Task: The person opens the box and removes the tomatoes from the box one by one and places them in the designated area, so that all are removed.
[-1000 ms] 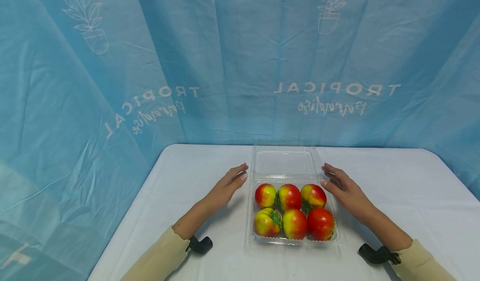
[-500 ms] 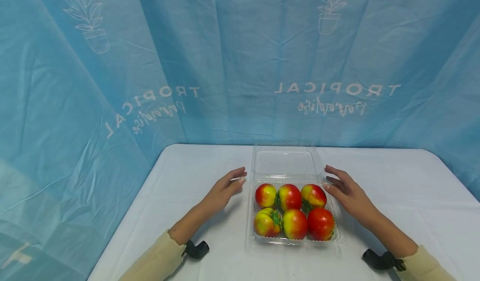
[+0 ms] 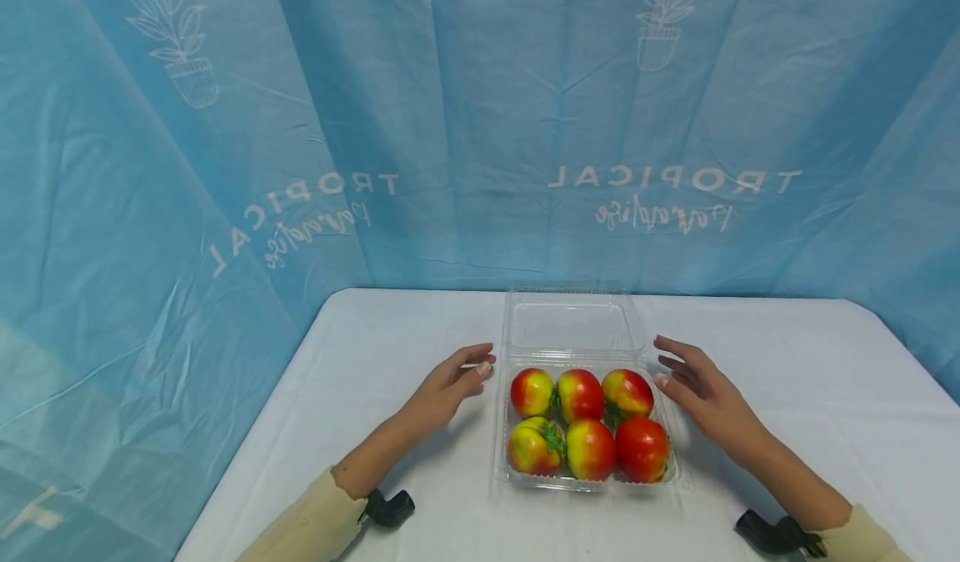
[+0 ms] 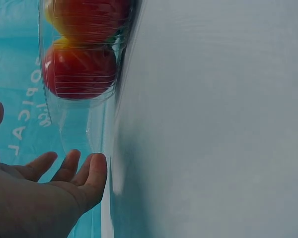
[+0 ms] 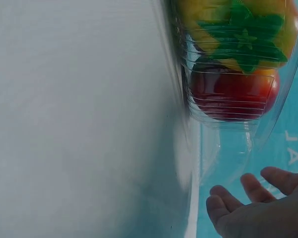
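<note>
A clear plastic clamshell box (image 3: 501, 454) stands on the table with its lid (image 3: 572, 326) folded back flat. Several red and yellow tomato-like fruits (image 3: 589, 449) fill its base in two rows; one shows green leaves on top. My left hand (image 3: 442, 388) hovers left of the box, fingers relaxed and apart from it. On the opposite side, my right hand (image 3: 708, 399) is held near the box's right edge, fingers loosely bent and holding nothing. Through the box wall, the left wrist view shows a red fruit (image 4: 80, 72); the right wrist view shows a green leafy top (image 5: 244, 38).
A white cloth (image 3: 420, 312) covers the table. Blue curtains (image 3: 495, 128) with printed lettering hang behind it and along the left. Black wrist mounts (image 3: 390, 509) sit at the sleeve cuffs.
Both hands have drawn slightly back toward the person, and the right hand has moved a little outward from the box. The box and the fruits have stayed where they were.
</note>
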`<action>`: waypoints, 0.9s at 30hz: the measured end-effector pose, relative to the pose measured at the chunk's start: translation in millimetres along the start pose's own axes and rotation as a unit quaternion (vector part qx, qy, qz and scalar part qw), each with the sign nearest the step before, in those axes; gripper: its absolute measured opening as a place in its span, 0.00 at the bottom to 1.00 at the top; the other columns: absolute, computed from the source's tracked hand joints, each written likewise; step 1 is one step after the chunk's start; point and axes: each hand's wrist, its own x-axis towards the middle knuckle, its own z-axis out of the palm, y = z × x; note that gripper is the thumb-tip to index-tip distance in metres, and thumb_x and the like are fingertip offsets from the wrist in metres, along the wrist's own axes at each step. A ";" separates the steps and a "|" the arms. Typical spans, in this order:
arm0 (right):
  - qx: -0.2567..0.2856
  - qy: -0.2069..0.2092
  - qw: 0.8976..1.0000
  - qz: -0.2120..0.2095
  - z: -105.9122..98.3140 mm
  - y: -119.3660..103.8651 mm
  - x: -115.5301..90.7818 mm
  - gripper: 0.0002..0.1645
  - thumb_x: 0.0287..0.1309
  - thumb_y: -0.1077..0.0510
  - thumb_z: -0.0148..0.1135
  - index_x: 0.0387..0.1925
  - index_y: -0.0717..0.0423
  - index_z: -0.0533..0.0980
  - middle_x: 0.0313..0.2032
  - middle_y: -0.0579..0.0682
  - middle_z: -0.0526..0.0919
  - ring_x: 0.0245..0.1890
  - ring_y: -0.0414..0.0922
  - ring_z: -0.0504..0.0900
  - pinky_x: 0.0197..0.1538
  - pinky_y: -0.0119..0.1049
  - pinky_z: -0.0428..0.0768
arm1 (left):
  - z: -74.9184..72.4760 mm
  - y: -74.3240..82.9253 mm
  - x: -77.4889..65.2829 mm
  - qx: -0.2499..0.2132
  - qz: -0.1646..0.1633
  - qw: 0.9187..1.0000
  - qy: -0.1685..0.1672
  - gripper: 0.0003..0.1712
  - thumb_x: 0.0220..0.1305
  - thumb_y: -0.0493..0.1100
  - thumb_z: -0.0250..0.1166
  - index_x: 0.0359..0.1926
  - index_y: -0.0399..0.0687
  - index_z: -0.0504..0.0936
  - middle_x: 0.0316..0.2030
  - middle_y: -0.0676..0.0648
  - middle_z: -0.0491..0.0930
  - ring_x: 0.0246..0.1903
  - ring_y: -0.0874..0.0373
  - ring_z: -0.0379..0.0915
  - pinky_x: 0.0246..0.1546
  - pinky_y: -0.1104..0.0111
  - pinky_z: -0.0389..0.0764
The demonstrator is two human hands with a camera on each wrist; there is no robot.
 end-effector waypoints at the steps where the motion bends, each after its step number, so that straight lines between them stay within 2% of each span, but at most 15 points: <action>1: -0.003 0.000 1.000 -0.002 -0.1 -0.3 -0.7 0.41 0.74 0.55 0.65 0.81 0.53 0.59 0.78 0.61 0.63 0.73 0.68 0.69 0.61 0.15 0.66 | 0.1 -0.4 -0.4 0.000 -0.001 1.000 0.000 0.36 0.81 0.60 0.58 0.80 0.50 0.65 0.72 0.44 0.72 0.70 0.46 0.73 0.68 0.53 0.78; 6: -0.017 0.008 1.000 -0.015 -0.7 -2.4 -3.9 0.40 0.74 0.55 0.65 0.80 0.48 0.61 0.77 0.59 0.66 0.71 0.65 0.71 0.63 0.17 0.67 | -0.4 -2.8 -1.5 -0.005 0.004 1.000 -0.006 0.36 0.81 0.59 0.57 0.80 0.47 0.65 0.72 0.43 0.72 0.70 0.45 0.73 0.68 0.55 0.78; 10: -0.024 0.024 0.999 -0.033 -1.1 -4.1 -5.6 0.38 0.73 0.57 0.66 0.79 0.45 0.64 0.75 0.56 0.69 0.69 0.59 0.73 0.63 0.16 0.68 | -1.1 -3.7 -2.4 -0.016 0.011 1.000 -0.017 0.35 0.83 0.57 0.55 0.80 0.44 0.64 0.73 0.39 0.71 0.70 0.44 0.72 0.68 0.54 0.78; 18: -0.028 0.033 0.997 -0.059 -1.4 -9.1 -10.9 0.38 0.69 0.61 0.70 0.76 0.46 0.69 0.72 0.54 0.72 0.66 0.30 0.71 0.63 0.15 0.70 | 2.2 -2.6 -6.5 -0.017 0.008 1.000 -0.025 0.34 0.83 0.56 0.55 0.79 0.46 0.65 0.72 0.41 0.72 0.70 0.45 0.73 0.67 0.56 0.80; 22: -0.044 0.036 0.996 -0.074 -1.3 -12.5 -14.9 0.38 0.67 0.61 0.72 0.75 0.44 0.71 0.70 0.52 0.73 0.65 0.26 0.69 0.63 0.15 0.69 | 4.2 -0.5 -9.9 -0.025 0.001 0.999 -0.031 0.34 0.82 0.57 0.56 0.79 0.48 0.65 0.72 0.42 0.72 0.70 0.46 0.72 0.65 0.57 0.82; 27: -0.041 0.027 0.995 -0.091 -0.7 -14.9 -18.2 0.38 0.66 0.64 0.71 0.75 0.45 0.71 0.70 0.50 0.73 0.67 0.25 0.67 0.65 0.15 0.68 | 6.9 2.7 -13.6 -0.046 -0.005 0.998 -0.037 0.35 0.82 0.57 0.57 0.80 0.48 0.64 0.72 0.42 0.71 0.69 0.45 0.73 0.63 0.55 0.83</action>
